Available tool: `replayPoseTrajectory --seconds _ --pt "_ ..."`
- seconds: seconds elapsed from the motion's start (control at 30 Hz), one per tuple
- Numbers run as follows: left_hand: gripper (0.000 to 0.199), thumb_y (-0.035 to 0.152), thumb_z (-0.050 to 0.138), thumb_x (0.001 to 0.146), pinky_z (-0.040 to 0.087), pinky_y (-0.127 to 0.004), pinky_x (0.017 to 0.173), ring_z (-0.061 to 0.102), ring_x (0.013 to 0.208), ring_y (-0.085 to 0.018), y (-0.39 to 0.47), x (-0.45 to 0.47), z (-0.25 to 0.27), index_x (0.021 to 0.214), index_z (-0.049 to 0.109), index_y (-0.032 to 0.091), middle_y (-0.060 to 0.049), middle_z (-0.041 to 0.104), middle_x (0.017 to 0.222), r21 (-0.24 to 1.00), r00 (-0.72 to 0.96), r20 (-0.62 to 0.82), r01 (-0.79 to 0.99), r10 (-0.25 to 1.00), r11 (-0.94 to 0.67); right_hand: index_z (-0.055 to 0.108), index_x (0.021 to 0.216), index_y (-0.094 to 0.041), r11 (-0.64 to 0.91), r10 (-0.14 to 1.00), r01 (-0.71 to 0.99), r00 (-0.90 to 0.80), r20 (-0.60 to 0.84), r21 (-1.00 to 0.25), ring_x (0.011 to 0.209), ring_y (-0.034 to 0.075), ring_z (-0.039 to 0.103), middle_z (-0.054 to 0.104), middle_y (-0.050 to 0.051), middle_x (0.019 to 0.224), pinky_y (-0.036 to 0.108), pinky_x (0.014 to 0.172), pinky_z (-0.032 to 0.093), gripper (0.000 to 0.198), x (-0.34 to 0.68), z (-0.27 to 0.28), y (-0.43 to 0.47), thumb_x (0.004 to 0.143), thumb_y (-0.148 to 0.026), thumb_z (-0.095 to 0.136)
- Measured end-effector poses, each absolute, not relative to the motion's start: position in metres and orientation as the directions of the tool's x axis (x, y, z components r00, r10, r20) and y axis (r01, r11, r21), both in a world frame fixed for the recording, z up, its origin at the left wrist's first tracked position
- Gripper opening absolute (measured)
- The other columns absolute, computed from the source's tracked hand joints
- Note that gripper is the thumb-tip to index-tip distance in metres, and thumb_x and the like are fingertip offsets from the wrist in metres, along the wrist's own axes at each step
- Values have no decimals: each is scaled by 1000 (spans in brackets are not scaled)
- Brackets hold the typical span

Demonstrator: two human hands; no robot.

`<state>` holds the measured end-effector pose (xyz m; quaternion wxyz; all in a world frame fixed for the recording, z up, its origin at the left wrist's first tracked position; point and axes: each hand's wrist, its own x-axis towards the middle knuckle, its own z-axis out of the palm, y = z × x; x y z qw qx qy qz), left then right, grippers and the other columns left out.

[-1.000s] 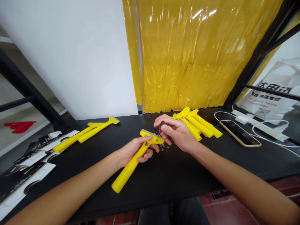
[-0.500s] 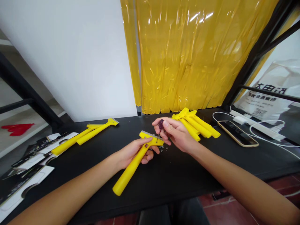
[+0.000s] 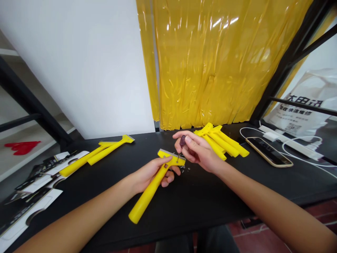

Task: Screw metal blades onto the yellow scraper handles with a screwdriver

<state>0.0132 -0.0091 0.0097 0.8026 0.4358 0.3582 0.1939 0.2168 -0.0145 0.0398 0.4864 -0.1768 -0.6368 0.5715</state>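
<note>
My left hand [image 3: 152, 170] grips a yellow scraper [image 3: 147, 198] near its head, the thumb lying over the front and the other fingers behind. A metal blade edge runs along the top of the head. My right hand [image 3: 197, 149] pinches a small screwdriver [image 3: 183, 141] by its dark handle. The thin shaft points down, its tip at a screw on the right side of the scraper head. Small loose screws and nuts [image 3: 183, 169] lie on the black table [image 3: 184, 203] just behind the head.
Two more scrapers [image 3: 105, 151] lie at the left beside printed cards [image 3: 44, 203]. Several yellow scrapers [image 3: 223, 140] are piled behind my right hand. To the right are a phone [image 3: 268, 151], a power strip [image 3: 297, 142] and white cables. A yellow plastic curtain [image 3: 210, 70] hangs behind.
The view has shifted slightly. Both hands keep their hold, with the screwdriver still at the same screw; the right fingers have turned a little around its handle.
</note>
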Motion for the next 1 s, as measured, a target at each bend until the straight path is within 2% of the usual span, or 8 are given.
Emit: replayPoseTrajectory --seconds 0.1,0.2,0.33,0.47,0.6,0.8,0.9,1.0 --pt "51 50 48 96 33 -19 41 48 44 -10 -10 14 10 86 70 5 -5 55 55 839 660 -412 7 628 544 54 108 -24 264 791 -368 -446 418 -892 45 3 31 56 -4 79 16 38 22 18 216 38 -13 99 -39 54" --pt "50 50 49 96 32 -20 41 48 43 -10 -9 14 10 86 70 6 -5 56 55 841 663 -405 1 629 540 54 100 -22 320 762 -330 -468 448 -888 46 4 37 61 -1 85 18 39 27 18 217 37 -11 100 -40 52" --pt "51 51 50 95 33 -20 41 49 42 -11 -8 13 9 86 70 6 -6 57 55 846 681 -402 20 613 533 63 103 -18 339 753 -268 -496 431 -902 49 4 39 59 2 91 19 39 29 30 219 38 -11 102 -43 46" --pt "49 50 50 95 33 -20 40 49 43 -11 -6 13 7 88 70 6 -6 57 56 843 679 -398 4 617 538 60 108 -20 285 787 -337 -453 420 -897 53 5 39 52 -2 82 17 41 32 23 217 37 -11 99 -40 53" --pt "51 49 46 97 34 -20 40 48 42 -11 -7 14 8 86 70 5 -6 57 55 837 670 -406 0 622 547 52 101 -23 339 777 -353 -418 471 -872 48 5 40 60 -3 81 17 41 34 16 217 37 -9 96 -36 60" --pt "46 44 46 98 34 -19 39 48 42 -11 -10 17 10 86 69 7 -6 57 55 846 651 -382 -40 656 532 61 109 -19 331 808 -288 -405 427 -899 48 3 41 61 3 94 17 36 27 25 221 42 -9 98 -41 54" --pt "48 45 45 98 35 -19 39 48 43 -11 -10 16 9 85 69 6 -7 57 55 846 653 -382 -36 653 531 56 112 -23 308 812 -353 -386 438 -883 48 5 40 59 -2 84 17 38 34 23 220 39 -8 96 -40 59" --pt "45 44 47 98 36 -19 39 49 44 -11 -9 16 9 86 69 7 -7 58 57 843 650 -380 -49 658 535 53 102 -23 345 795 -364 -376 475 -865 48 6 41 62 -3 81 18 40 39 18 220 37 -7 94 -37 63"
